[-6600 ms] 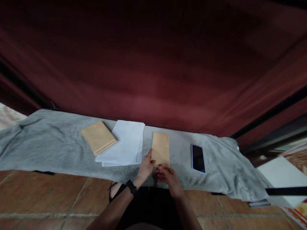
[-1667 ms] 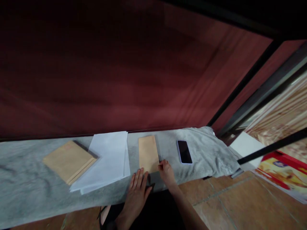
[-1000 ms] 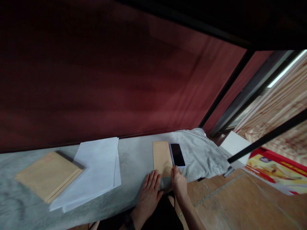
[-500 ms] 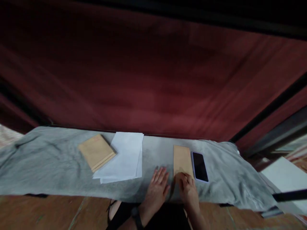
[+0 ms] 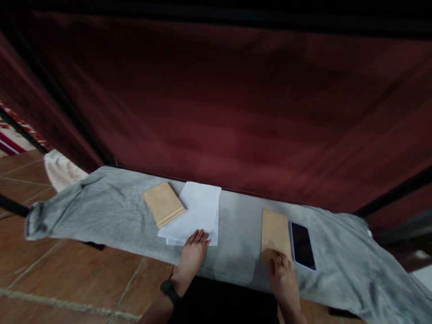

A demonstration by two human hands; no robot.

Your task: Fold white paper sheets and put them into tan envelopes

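My left hand (image 5: 195, 249) reaches over the near edge of the white paper sheets (image 5: 199, 209), its fingers stretched out and lying on them. A dark watch sits on that wrist. My right hand (image 5: 282, 270) has its fingers curled at the near end of a brown paper envelope (image 5: 275, 228), which lies flat; the fingertips are partly hidden. Just right of this envelope lies a phone (image 5: 303, 245) with a dark screen and a pale purple case. A stack of brown envelopes (image 5: 164, 203) overlaps the left side of the sheets.
A grey cloth (image 5: 236, 234) covers the long low surface under everything. Behind it hangs a dark red curtain (image 5: 209, 112) between black frame bars. Brown floor tiles (image 5: 101, 279) show in front, and a striped cloth (image 5: 62, 168) hangs at the far left.
My left hand has moved left from the bare grey cloth onto the near edge of the sheets. The right hand stays at the envelope. The camera view has turned left.
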